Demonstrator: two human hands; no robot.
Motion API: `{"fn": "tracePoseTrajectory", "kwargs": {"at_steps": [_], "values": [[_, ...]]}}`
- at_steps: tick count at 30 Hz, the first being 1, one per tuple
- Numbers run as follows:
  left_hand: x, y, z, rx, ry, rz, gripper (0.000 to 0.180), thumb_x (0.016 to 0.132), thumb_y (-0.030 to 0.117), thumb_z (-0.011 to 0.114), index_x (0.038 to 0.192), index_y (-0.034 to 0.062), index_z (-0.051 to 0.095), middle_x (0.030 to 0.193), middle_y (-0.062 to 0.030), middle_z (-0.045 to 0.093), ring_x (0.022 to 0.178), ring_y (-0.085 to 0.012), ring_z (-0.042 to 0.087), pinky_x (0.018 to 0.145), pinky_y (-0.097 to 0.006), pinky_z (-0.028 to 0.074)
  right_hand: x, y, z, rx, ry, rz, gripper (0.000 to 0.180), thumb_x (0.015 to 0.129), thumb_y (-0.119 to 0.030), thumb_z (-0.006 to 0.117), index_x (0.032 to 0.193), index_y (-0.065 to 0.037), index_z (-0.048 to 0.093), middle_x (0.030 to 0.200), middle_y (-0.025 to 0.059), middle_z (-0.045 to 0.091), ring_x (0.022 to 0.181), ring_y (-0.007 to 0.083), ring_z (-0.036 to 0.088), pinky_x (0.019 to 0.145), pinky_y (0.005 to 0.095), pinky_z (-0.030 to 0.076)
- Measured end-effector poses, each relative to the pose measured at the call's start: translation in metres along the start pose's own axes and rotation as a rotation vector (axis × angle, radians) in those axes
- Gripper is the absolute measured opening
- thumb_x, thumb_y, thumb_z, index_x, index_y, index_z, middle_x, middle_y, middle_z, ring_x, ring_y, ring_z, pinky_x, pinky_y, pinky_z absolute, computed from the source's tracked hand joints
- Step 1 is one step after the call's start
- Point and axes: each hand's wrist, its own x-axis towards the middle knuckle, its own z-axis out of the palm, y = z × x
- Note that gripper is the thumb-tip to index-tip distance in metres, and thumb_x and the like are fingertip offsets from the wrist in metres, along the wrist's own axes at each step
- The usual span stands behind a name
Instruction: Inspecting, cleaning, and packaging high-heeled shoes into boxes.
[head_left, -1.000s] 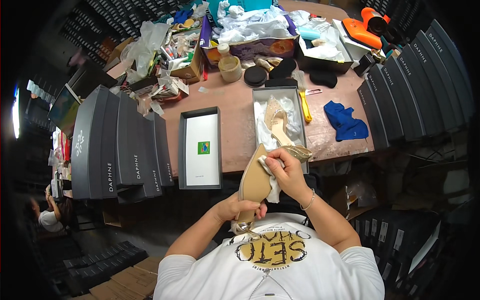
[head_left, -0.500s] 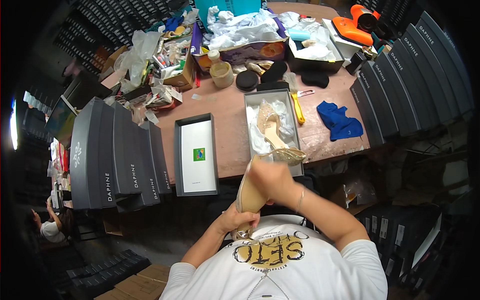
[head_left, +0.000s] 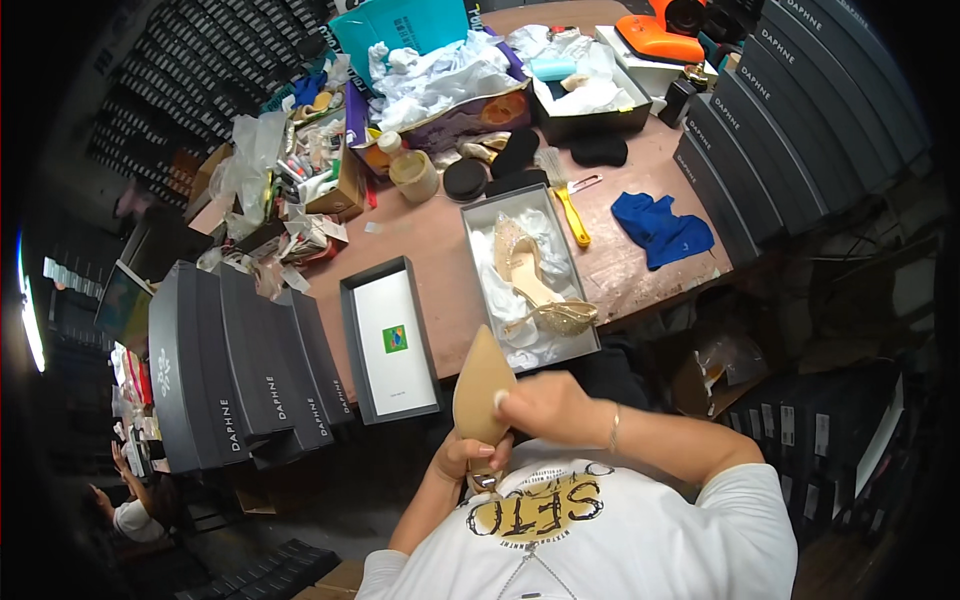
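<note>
A pointed shoe [head_left: 480, 385] is held in front of my chest, its tan sole facing up and its toe pointing toward the table. My left hand [head_left: 468, 455] is wrapped round it near the heel end. My right hand [head_left: 548, 412] is closed at the sole's right edge, with a small whitish spot at its fingertips that I cannot make out. The matching gold glittery shoe [head_left: 560, 316] lies in an open grey shoebox [head_left: 478, 270] among white tissue paper. Left of it lies the grey box lid [head_left: 432, 385], its white inside up.
Stacked dark shoeboxes stand at the left [head_left: 190, 370] and the right [head_left: 800, 130]. A yellow-handled scraper [head_left: 572, 218], a blue cloth [head_left: 660, 232], a jar [head_left: 412, 175] and a tissue-filled purple box [head_left: 470, 115] are on the table. Another person [head_left: 135, 515] sits far left.
The shoe has turned so its sole faces up more fully. My right hand has shifted from across the sole to its right edge. The whole view has tilted slightly.
</note>
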Motion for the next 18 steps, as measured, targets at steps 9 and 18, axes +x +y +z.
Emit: {"fn": "tracePoseTrajectory", "kwargs": {"at_steps": [9,18], "values": [[0.004,0.001,0.007,-0.007,-0.057,0.009,0.063,0.064,0.019,0.069,0.118,-0.0093,0.052,0.109,-0.0237,0.057,0.061,-0.0148,0.056,0.053,-0.024,0.047,0.053,0.053,-0.030,0.189,0.266,0.329,0.014,0.088,-0.015,0.063,0.085,-0.003,0.057,0.070,0.0136,0.059,0.064,0.0303,0.061,0.055,0.0370,0.048],[0.004,0.003,0.013,0.012,-0.044,-0.060,0.054,0.067,0.019,0.069,0.109,-0.0115,0.053,0.068,-0.0096,0.058,0.055,-0.0123,0.056,0.051,-0.023,0.044,0.050,0.035,-0.001,-0.183,0.076,0.064,0.014,0.076,-0.016,0.066,0.080,-0.011,0.053,0.065,0.0050,0.054,0.057,0.0246,0.061,0.049,0.0360,0.048]]}}
